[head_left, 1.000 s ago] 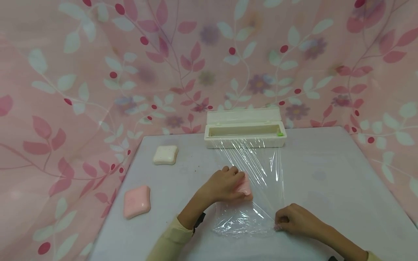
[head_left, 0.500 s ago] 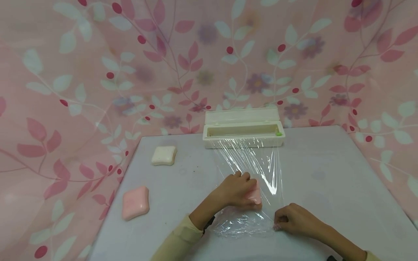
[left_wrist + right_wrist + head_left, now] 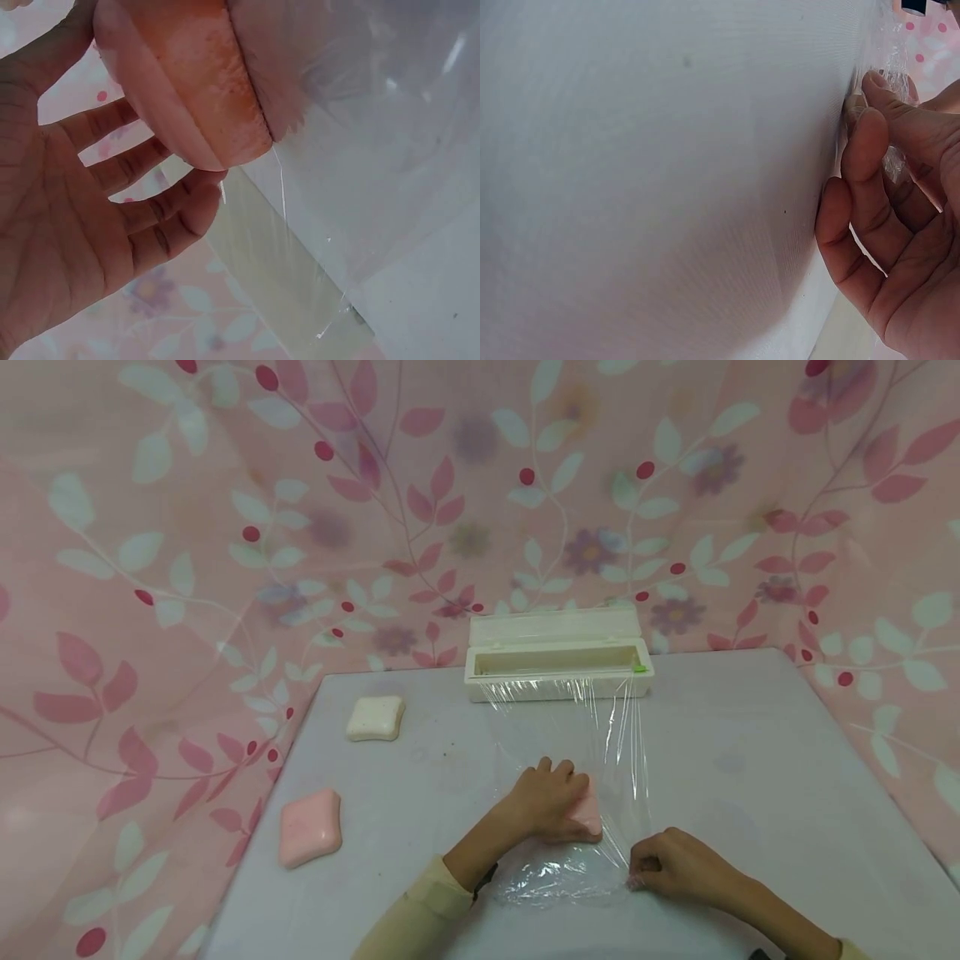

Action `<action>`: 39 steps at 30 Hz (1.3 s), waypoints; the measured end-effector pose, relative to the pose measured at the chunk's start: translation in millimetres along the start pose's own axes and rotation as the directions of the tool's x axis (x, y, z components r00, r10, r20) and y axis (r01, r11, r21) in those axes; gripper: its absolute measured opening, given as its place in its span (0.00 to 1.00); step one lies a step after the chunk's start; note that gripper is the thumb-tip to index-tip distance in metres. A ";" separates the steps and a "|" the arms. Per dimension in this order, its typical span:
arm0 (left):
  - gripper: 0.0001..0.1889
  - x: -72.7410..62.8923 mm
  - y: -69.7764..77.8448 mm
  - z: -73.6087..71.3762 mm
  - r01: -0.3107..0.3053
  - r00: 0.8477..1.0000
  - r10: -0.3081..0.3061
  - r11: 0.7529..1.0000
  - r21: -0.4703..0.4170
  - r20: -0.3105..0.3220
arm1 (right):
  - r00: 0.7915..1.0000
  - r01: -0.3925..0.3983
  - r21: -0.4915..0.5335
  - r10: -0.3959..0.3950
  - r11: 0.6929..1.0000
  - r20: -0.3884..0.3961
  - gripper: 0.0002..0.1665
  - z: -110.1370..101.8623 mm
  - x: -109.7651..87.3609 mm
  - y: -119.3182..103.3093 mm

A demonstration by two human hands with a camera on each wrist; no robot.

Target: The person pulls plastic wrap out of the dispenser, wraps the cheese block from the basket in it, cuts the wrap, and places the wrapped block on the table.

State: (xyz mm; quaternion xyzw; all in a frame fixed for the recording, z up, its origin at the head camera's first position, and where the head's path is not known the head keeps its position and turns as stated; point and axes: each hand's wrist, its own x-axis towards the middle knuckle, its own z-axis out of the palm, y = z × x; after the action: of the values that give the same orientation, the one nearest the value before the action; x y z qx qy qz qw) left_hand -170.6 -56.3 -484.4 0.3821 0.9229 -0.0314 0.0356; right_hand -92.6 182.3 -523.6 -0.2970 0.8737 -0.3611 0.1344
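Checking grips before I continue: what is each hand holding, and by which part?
The left hand holds a pink soap bar by its edges, between thumb and fingers; the right hand pinches the clear film at its near right corner.

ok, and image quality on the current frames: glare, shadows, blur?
Head: bright glare streaks on the plastic film; some backdrop flowers look blurred, perhaps just the print, since leaves nearby are sharper. Left wrist: dim, pale box slightly soft, pink soap looking orange on one side. Right wrist: broad, soft-edged shadow across the white tabletop, faint fine ripple pattern.
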 end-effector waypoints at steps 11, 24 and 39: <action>0.29 -61.0 -17.3 5.3 -0.032 0.999 0.032 0.997 -0.066 -0.011 | 1.000 0.019 -0.008 -0.019 1.000 -0.024 0.08 1.2 -1.8 -1.0; 0.07 -123.7 -23.7 31.7 -0.197 0.979 0.184 0.967 -0.160 -0.093 | 0.999 0.037 0.006 -0.036 0.999 -0.020 0.07 -2.0 -4.4 -0.6; 0.04 -106.6 -70.4 18.1 0.015 0.982 -0.177 0.400 -0.916 -0.062 | 0.994 -0.036 0.340 0.070 0.940 -0.089 0.10 -40.1 2.4 0.2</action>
State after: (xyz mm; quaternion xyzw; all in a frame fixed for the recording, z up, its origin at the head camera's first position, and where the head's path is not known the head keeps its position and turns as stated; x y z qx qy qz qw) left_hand -144.6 -182.5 -490.7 0.2485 0.8109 0.5028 0.1673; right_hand -112.6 203.0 -495.6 -0.2274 0.8120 -0.5164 0.1491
